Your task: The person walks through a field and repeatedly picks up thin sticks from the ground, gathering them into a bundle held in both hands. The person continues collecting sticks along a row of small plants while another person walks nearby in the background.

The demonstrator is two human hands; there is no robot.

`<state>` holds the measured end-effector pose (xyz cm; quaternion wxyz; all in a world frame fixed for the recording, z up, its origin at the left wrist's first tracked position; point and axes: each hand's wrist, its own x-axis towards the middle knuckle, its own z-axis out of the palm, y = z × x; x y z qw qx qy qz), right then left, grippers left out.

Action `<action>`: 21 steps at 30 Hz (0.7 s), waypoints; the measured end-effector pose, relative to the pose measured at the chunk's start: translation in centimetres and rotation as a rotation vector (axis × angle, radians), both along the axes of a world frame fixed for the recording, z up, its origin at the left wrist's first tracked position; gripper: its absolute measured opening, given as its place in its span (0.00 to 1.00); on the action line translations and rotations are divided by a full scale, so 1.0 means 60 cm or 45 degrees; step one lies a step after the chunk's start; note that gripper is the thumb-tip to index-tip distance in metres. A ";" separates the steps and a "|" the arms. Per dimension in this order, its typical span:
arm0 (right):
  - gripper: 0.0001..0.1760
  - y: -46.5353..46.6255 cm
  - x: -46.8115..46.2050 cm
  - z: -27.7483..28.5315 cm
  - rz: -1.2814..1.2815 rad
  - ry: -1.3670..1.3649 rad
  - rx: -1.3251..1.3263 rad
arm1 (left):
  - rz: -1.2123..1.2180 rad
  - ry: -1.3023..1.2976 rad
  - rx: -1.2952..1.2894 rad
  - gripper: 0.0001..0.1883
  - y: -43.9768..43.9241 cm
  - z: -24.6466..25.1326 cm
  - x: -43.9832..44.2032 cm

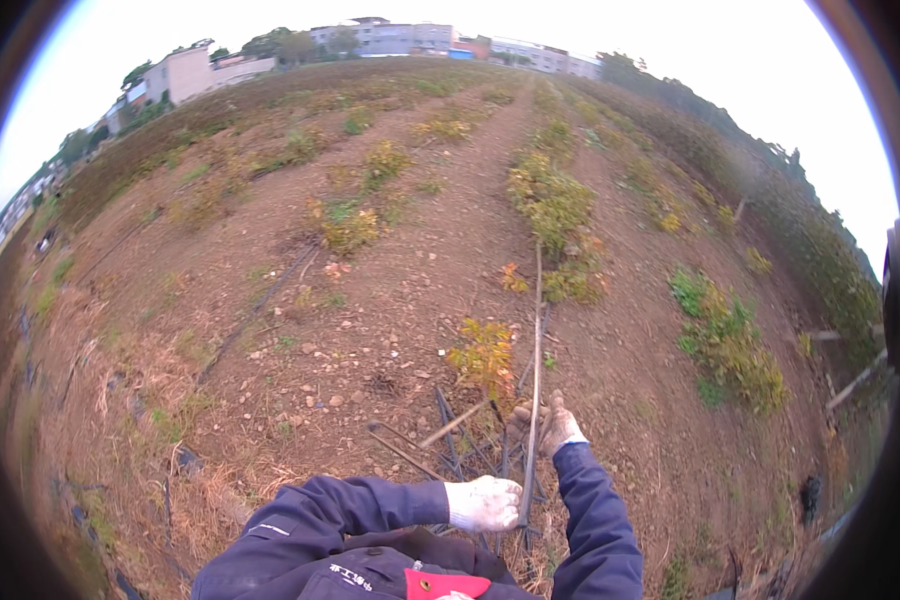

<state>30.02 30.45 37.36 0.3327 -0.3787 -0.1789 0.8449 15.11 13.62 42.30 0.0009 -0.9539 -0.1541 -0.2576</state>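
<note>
A long, thin drip irrigation hose runs from the plant row down towards my body. My left hand, in a whitish knit glove, is closed beside its near end and appears to touch it; the grip itself is partly hidden. My right hand, in a soil-stained glove, is at the hose farther up, its thumb raised and its fingers behind the hose. Whether those fingers hold it cannot be made out. Several dark hose lengths lie heaped on the ground below my hands, with a wooden stick among them.
A small yellow-orange plant stands just beyond the heap. Leafy bushes grow along the row ahead. Another dark hose lies on stony soil to the left, near dry grass. Green plants grow to the right; buildings stand far off.
</note>
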 end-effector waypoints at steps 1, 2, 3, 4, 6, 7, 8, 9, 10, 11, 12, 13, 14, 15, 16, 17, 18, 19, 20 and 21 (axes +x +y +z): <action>0.29 0.017 -0.019 0.003 0.083 0.241 -0.093 | 0.021 0.137 -0.030 0.05 -0.002 -0.012 0.000; 0.24 0.030 -0.024 0.008 0.179 0.309 -0.019 | 0.046 -0.045 0.085 0.05 0.001 -0.023 -0.003; 0.20 0.037 -0.034 0.011 0.152 0.204 0.009 | 0.045 -0.058 0.115 0.05 0.004 -0.032 -0.005; 0.16 0.042 -0.041 0.018 0.103 -0.040 0.102 | 0.052 -0.076 0.134 0.05 0.011 -0.040 -0.009; 0.14 0.043 -0.052 0.042 -0.011 -0.029 0.212 | 0.043 -0.079 0.173 0.06 0.021 -0.058 -0.019; 0.13 0.037 -0.051 0.059 -0.074 -0.139 0.264 | 0.079 -0.058 0.095 0.07 0.024 -0.070 -0.028; 0.13 0.025 -0.049 0.078 -0.114 -0.257 0.464 | 0.093 -0.068 0.021 0.07 0.030 -0.084 -0.040; 0.12 0.011 -0.044 0.100 -0.125 -0.200 0.514 | 0.095 -0.129 -0.052 0.08 0.039 -0.098 -0.052; 0.12 -0.005 -0.039 0.123 -0.020 -0.330 0.769 | 0.228 0.270 -0.499 0.14 0.047 -0.114 -0.069; 0.12 -0.026 -0.029 0.146 0.072 -0.487 0.992 | 0.520 0.376 -0.707 0.22 0.042 -0.132 -0.094; 0.12 -0.054 -0.020 0.162 0.224 -0.458 1.081 | 0.678 0.431 -1.167 0.29 0.045 -0.148 -0.120; 0.11 -0.084 -0.013 0.177 0.365 -0.435 1.169 | 0.820 0.604 -1.314 0.34 0.064 -0.157 -0.135; 0.11 -0.118 -0.007 0.187 0.475 -0.440 1.271 | 0.850 0.413 -1.302 0.34 0.076 -0.166 -0.154; 0.11 -0.155 -0.009 0.190 0.512 -0.452 1.049 | 0.831 0.215 -1.382 0.33 0.100 -0.169 -0.163; 0.13 -0.186 -0.003 0.200 0.689 -0.664 1.170 | 0.858 -0.198 -1.721 0.29 0.124 -0.168 -0.174; 0.12 -0.210 -0.009 0.205 0.673 -0.683 1.792 | 0.869 -0.519 -1.922 0.31 0.152 -0.165 -0.170; 0.06 -0.225 -0.014 0.215 0.773 -0.922 2.307 | 0.876 -1.019 -2.253 0.34 0.180 -0.160 -0.165; 0.09 -0.237 -0.024 0.224 0.918 -0.851 2.723 | 0.906 -1.376 -2.391 0.37 0.208 -0.152 -0.160; 0.11 -0.258 -0.022 0.237 0.985 -0.934 2.852 | 0.729 -1.584 -2.496 0.45 0.234 -0.145 -0.152; 0.13 -0.281 -0.014 0.252 1.169 -1.111 2.954 | 0.632 -1.745 -2.594 0.44 0.258 -0.138 -0.143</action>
